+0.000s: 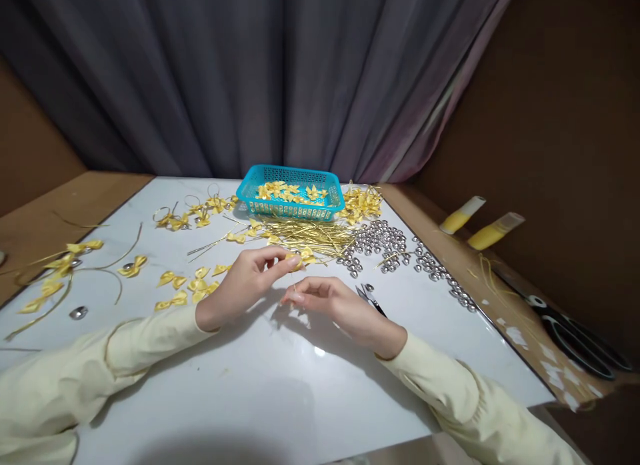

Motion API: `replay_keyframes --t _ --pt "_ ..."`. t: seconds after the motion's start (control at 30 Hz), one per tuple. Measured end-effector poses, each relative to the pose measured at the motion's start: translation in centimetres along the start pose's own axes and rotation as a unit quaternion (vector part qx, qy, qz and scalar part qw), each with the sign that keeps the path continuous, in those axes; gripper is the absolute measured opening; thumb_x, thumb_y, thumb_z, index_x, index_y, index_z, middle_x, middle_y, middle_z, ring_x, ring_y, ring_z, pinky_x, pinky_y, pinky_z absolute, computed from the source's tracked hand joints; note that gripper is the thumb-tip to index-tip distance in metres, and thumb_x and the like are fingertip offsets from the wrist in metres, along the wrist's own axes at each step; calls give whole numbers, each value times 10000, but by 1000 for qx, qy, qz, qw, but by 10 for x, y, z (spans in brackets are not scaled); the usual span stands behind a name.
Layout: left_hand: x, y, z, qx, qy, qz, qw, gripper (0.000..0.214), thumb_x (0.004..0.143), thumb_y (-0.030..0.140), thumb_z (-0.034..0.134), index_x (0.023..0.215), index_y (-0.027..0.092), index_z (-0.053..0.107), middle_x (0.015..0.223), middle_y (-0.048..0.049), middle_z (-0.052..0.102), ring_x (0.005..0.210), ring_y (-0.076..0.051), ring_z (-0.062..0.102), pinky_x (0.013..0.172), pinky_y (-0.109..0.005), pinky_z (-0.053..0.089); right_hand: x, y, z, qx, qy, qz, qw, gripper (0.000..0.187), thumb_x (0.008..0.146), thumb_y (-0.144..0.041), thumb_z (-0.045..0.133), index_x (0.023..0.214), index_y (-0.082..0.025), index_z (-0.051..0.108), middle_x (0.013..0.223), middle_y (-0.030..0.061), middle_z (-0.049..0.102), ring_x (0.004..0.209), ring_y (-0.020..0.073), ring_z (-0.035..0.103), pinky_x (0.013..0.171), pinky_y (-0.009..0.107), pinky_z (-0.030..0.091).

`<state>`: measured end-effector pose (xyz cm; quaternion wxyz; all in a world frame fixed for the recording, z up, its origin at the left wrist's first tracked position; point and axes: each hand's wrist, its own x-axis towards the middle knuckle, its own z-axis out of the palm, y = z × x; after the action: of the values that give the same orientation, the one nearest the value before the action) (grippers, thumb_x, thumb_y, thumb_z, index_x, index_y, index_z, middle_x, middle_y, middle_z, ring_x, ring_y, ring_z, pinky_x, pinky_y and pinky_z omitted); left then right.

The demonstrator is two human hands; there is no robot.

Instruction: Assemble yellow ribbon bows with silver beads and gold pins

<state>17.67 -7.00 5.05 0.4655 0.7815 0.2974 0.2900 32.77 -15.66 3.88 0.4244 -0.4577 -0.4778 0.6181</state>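
A small yellow bow (pixel 296 259) sits just above the desk (pixel 280 385), near its middle, pinched between the thumb and fingertips of the left hand (pixel 245 281). That grip is closed on the bow, probably because so light a piece needs fingertips rather than the palm. The right hand (pixel 340 308) lies just beside it with fingers curled inward toward the bow. Whether its grip holds something thin (a wire, perhaps) I cannot tell.

Both wrists rest low on the desk, which likely steadies the fine fingerwork. Small snips (pixel 370 297) lie touching or just behind the right hand, within easy reach. Beyond the hands, a heap of gold wires (pixel 310 235) sits between the loose bows (pixel 185 285) on the left and the silver beads (pixel 380 241) on the right. A blue basket (pixel 250 193) holding more bows stands behind them.
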Motion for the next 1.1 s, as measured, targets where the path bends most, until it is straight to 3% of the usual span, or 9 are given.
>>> replay_keyframes --t 0.33,0.4,0.53,0.63,0.73,0.87,0.93,1.1 --pt "7 -3 -8 55 19 12 998 273 854 362 530 680 164 604 643 32 529 614 -114 449 602 -234 346 -24 -33 -24 -84 29 -83 993 176 863 -322 591 791 -162 586 648 5 622 629 123 586 660 266 447" --pt "7 -4 -7 58 14 13 998 268 853 350 531 673 166 604 643 37 531 602 -108 436 594 -229 336 -31 -42 -23 -124 39 -89 988 163 862 -315 589 795 -167 591 618 0 619 595 122 583 632 261 450" --pt "6 -2 -6 57 9 4 998 269 851 350 526 672 166 608 652 34 545 599 -109 430 583 -232 322 -37 -47 -20 -282 -3 -39 959 134 864 -285 563 811 -177 621 625 15 662 600 140 605 599 259 449" --pt "5 2 -6 63 3 2 998 271 848 346 523 665 165 605 654 30 544 618 -115 440 596 -239 321 -28 -37 -19 -371 82 -86 921 96 851 -241 562 841 -179 634 789 39 697 691 152 623 611 255 446" --pt "2 5 -4 63 0 -1 998 261 843 337 524 661 165 597 657 29 536 634 -120 450 596 -242 321 -18 -21 -16 -403 196 -180 876 108 846 -242 576 820 -171 654 737 29 666 650 145 587 611 261 433" --pt "-1 6 -1 46 -17 2 999 257 854 340 514 686 169 607 684 20 558 674 -132 482 604 -246 335 -11 -3 -8 -431 248 -262 827 140 829 -238 604 916 -163 683 688 31 622 665 169 562 642 294 424" --pt "-3 6 -1 44 -21 8 999 254 859 340 513 694 173 611 691 18 564 683 -136 487 607 -249 341 -9 2 -5 -435 251 -259 825 147 829 -226 602 930 -162 687 676 31 615 661 173 554 639 298 416" --pt "-4 2 3 69 -14 59 996 234 869 288 518 693 168 613 695 3 575 711 -146 508 648 -260 372 -5 3 -4 -400 258 -217 852 95 813 -210 603 839 -157 678 639 13 590 607 149 508 589 272 388"
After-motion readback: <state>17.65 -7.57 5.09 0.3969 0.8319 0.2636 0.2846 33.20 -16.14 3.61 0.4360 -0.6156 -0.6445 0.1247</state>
